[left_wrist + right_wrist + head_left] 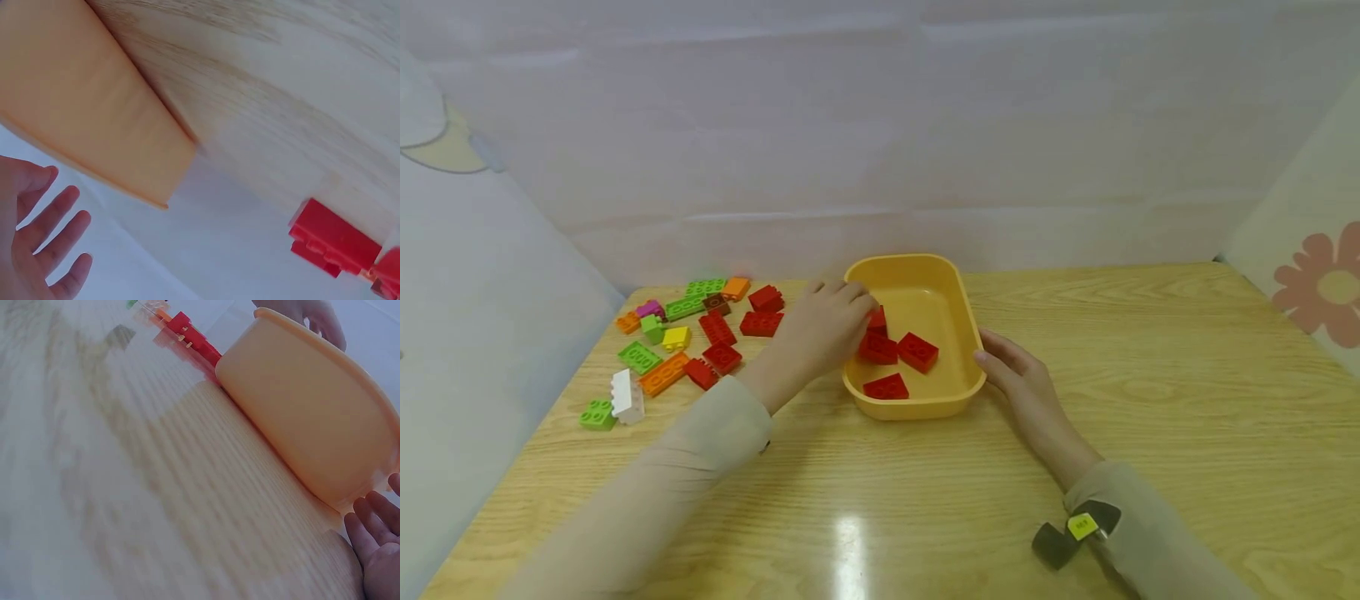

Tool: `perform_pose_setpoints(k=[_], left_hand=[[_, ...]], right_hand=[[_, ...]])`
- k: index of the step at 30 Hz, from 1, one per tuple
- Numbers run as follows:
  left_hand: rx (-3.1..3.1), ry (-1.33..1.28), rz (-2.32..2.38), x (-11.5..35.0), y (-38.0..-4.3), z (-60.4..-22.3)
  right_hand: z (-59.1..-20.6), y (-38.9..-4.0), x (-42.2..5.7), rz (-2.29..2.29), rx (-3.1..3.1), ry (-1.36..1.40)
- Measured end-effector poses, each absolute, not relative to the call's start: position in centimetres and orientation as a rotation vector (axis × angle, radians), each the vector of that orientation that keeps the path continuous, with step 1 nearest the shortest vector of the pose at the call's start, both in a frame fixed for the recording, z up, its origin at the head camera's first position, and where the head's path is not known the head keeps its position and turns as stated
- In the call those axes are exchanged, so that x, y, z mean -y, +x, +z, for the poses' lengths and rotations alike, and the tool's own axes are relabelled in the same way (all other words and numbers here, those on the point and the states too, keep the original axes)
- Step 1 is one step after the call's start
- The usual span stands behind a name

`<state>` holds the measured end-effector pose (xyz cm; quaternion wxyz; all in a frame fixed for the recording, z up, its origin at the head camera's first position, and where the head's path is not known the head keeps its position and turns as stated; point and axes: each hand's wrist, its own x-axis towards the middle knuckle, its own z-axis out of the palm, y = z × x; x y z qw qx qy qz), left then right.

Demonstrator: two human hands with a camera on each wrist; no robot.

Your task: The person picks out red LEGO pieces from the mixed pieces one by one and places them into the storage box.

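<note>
We see a yellow tray [951,392] at the centre of the frame, its long axis running top to bottom, red bricks [917,352] inside. A left hand [823,327], fingers parted and empty, hangs over its left rim; a right hand [1021,382] touches its right side, fingers extended. The wood-grained surface [1150,367] meets a pale wall [1075,150].

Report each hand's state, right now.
Left hand: open, at the left rim of the rounded yellow plastic tub, nothing visibly held.
Right hand: open, touching the tub's right side.
</note>
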<state>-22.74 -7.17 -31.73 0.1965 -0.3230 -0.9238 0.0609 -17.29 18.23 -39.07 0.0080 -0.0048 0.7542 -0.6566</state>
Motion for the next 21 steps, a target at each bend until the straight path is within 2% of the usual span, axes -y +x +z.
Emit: perform_pose_setpoints(k=[9,21], left_hand=[[2.454,-0.920,0.146,9.2,-20.5,-31.1],[2.521,-0.774,0.121,14.1,-19.4,-31.7]], right_hand=[[-39.1,-17.4,-18.3,-2.047,-2.367,-0.020],[-39.0,-17.2,-18.4,-2.077,-2.318,-0.044]])
